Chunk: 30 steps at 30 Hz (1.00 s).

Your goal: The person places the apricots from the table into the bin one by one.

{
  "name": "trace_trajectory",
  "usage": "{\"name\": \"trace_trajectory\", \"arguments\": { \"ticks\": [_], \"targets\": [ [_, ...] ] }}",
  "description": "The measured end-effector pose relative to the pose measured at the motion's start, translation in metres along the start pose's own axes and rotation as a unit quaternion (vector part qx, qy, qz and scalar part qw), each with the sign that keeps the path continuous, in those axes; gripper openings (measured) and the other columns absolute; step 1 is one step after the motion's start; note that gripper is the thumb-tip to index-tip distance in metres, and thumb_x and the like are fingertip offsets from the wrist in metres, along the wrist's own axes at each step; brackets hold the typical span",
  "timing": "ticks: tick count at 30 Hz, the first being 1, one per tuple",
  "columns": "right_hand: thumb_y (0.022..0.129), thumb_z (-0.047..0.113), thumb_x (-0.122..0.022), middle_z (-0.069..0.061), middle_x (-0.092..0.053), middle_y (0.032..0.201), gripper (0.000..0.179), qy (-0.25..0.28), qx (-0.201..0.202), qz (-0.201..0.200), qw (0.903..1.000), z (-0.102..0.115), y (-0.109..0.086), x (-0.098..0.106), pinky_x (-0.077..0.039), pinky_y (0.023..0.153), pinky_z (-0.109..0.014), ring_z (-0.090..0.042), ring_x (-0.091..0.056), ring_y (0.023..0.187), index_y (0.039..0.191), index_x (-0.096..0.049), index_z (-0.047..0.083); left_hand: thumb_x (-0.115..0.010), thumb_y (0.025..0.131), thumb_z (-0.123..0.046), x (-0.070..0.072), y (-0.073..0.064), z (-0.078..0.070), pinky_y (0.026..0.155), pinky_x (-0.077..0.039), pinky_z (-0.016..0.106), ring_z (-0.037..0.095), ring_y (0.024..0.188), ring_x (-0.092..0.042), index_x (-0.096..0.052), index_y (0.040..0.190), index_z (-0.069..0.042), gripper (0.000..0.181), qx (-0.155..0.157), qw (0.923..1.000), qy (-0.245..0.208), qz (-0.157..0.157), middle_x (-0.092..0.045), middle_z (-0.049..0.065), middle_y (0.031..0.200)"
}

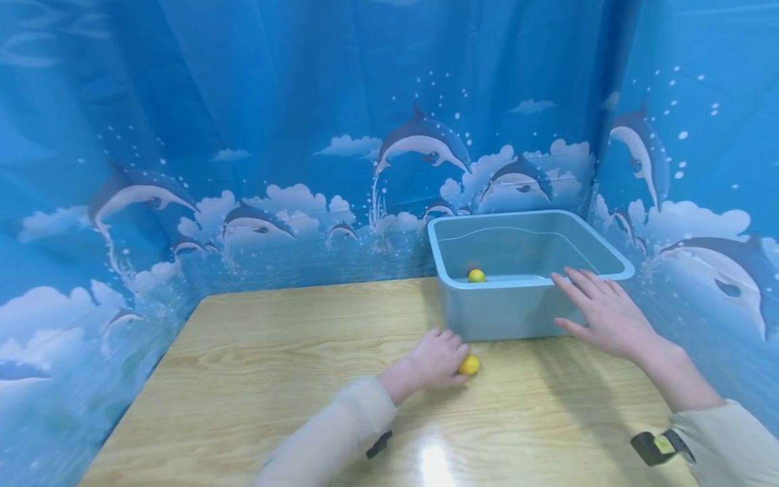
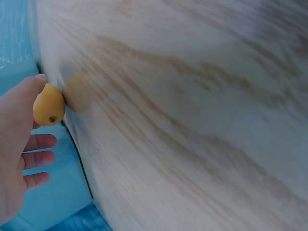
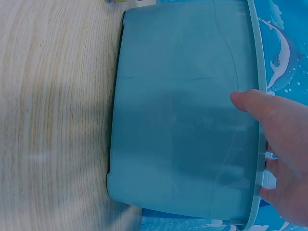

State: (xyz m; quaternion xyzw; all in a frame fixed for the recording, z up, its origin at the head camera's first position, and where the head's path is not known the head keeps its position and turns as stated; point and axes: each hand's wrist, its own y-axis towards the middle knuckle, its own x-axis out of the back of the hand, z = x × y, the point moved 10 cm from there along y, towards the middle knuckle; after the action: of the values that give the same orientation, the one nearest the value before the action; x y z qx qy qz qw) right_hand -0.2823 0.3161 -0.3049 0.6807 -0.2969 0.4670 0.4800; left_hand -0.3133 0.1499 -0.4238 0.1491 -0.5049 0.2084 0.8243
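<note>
My left hand [image 1: 437, 358] is low over the table, just in front of the bin, and pinches a small yellow fruit [image 1: 469, 365] between thumb and fingers. In the left wrist view the fruit [image 2: 49, 105] shows a dark spot at one end, close beside the tabletop, with the lower fingers spread apart from it. My right hand [image 1: 611, 318] is at the near right rim of a blue-green plastic bin [image 1: 505, 314]. Its fingers extend over the rim and its thumb is outside the wall. Inside the bin lies another yellow fruit [image 1: 477, 276] with a reddish patch.
The wood-grain table [image 1: 292, 352] stretches left and forward of the bin. Blue curtains [image 1: 274, 101] printed with dolphins hang behind the table and along both sides. The bin stands at the back right, close to the curtain.
</note>
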Motion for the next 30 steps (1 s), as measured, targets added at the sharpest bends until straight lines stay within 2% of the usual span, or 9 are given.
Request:
{"name": "trace_trajectory", "arguments": {
  "ticks": [7,15,23,30],
  "targets": [
    [0.080,0.032,-0.071,-0.026,-0.035,0.137,0.077,0.000,0.002,-0.002,1.0000,0.000,0.000,-0.001,-0.024,0.095,-0.060,-0.046,-0.032,0.123,0.140,-0.035,0.002,-0.042,0.089,-0.060,-0.003,0.003,-0.009,0.077,-0.036,0.027,0.011,0.089,-0.048,-0.053,0.108,-0.024,0.042,-0.013,0.9999,0.005,0.007,-0.054,-0.007,0.097],
    [0.079,0.031,-0.071,-0.026,-0.036,0.137,0.076,-0.002,0.003,-0.001,1.0000,0.000,0.000,0.000,-0.025,0.095,-0.060,-0.046,-0.033,0.122,0.139,-0.036,0.001,-0.048,0.087,-0.057,-0.002,0.001,-0.007,0.078,-0.036,0.027,0.012,0.093,-0.049,-0.056,0.105,-0.022,0.040,-0.006,0.9999,0.013,0.005,-0.057,-0.006,0.100],
    [0.079,0.032,-0.072,-0.026,-0.036,0.137,0.077,-0.005,0.006,-0.006,1.0000,0.000,0.001,0.000,-0.026,0.094,-0.059,-0.045,-0.033,0.122,0.140,-0.035,0.002,-0.048,0.087,-0.057,0.004,-0.003,-0.004,0.077,-0.035,0.028,0.012,0.091,-0.049,-0.057,0.103,-0.021,0.040,-0.015,0.9998,0.003,-0.015,-0.057,-0.006,0.098],
    [0.079,0.031,-0.072,-0.026,-0.036,0.137,0.076,-0.004,0.006,-0.009,0.9999,0.001,0.000,0.002,-0.026,0.095,-0.059,-0.045,-0.033,0.122,0.140,-0.036,0.002,-0.047,0.088,-0.058,0.017,-0.009,-0.003,0.076,-0.036,0.027,0.012,0.086,-0.047,-0.058,0.104,-0.021,0.042,-0.021,0.9991,-0.007,-0.036,-0.054,-0.006,0.092]
  ]
}}
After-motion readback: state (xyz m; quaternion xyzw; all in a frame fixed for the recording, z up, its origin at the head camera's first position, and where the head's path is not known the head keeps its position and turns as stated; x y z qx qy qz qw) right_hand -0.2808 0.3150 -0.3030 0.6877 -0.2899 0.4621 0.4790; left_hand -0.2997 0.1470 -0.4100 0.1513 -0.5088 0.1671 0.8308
